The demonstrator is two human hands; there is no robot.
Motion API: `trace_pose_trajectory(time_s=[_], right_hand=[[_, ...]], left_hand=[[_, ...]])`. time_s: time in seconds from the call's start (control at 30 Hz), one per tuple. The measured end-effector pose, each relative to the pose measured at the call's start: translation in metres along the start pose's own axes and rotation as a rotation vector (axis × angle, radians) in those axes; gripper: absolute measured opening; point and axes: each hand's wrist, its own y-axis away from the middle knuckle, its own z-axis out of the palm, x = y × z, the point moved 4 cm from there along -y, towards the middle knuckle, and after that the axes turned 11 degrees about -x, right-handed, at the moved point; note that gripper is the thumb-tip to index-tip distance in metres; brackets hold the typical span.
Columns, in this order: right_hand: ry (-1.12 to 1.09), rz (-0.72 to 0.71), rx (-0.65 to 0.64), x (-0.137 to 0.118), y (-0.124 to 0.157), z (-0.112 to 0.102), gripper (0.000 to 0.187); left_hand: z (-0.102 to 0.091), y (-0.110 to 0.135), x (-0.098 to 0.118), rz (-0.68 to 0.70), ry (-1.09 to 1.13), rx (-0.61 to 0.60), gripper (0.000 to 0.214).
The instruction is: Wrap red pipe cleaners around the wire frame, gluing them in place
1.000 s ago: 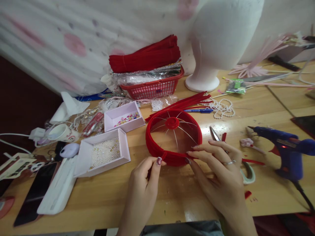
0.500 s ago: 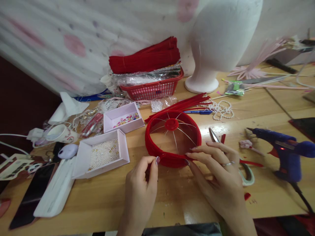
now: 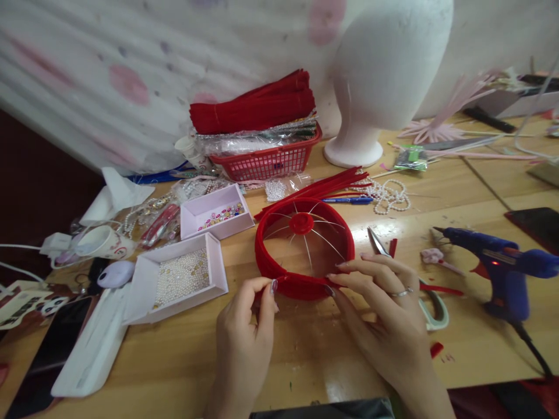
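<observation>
A red fuzzy ring [image 3: 266,262] with thin wire spokes and a red hub lies flat on the wooden table [image 3: 305,355]. My left hand [image 3: 244,343] pinches a red pipe-cleaner end at the ring's near rim. My right hand [image 3: 388,314], with a ring on one finger, presses its fingertips on the near rim just right of that pinch. Loose red pipe cleaners [image 3: 323,185] lie behind the ring.
Scissors [image 3: 419,285] lie under my right hand. A blue glue gun [image 3: 502,267] stands to the right. Two pink trays of beads [image 3: 183,279] sit on the left. A red basket [image 3: 266,157] and a white foam head [image 3: 384,75] stand behind.
My left hand has slid a little left along the near rim, still pinching the pipe-cleaner end. The view has shifted slightly. My right hand stays on the rim.
</observation>
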Motion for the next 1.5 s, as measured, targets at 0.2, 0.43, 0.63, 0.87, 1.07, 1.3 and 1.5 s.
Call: trace_pose_trajectory(time_s=[0.2, 0.43, 0.63, 0.87, 1.07, 1.3, 1.5], right_hand=[[-0.005, -0.005, 0.000, 0.000, 0.000, 0.000, 0.020], [-0.018, -0.010, 0.006, 0.001, 0.000, 0.001, 0.017], [-0.021, -0.017, 0.002, 0.001, 0.000, 0.001, 0.017], [-0.060, 0.043, 0.055, 0.000, 0.007, -0.006, 0.016], [-0.102, 0.024, 0.108, 0.002, 0.016, -0.008, 0.018], [-0.139, 0.015, 0.152, 0.005, 0.020, -0.006, 0.020], [-0.208, 0.027, 0.187, 0.008, 0.021, -0.007, 0.020]], left_hand=[[0.004, 0.000, -0.003, -0.049, 0.089, -0.022, 0.014], [0.004, -0.001, -0.007, -0.062, 0.115, -0.011, 0.014], [0.005, -0.001, -0.008, -0.061, 0.113, 0.004, 0.014], [0.007, 0.000, -0.010, -0.061, 0.103, 0.010, 0.013], [0.008, 0.001, -0.010, -0.044, 0.100, 0.031, 0.013], [0.008, -0.001, -0.009, -0.039, 0.066, 0.031, 0.013], [0.006, -0.001, -0.007, -0.011, 0.009, 0.039, 0.015]])
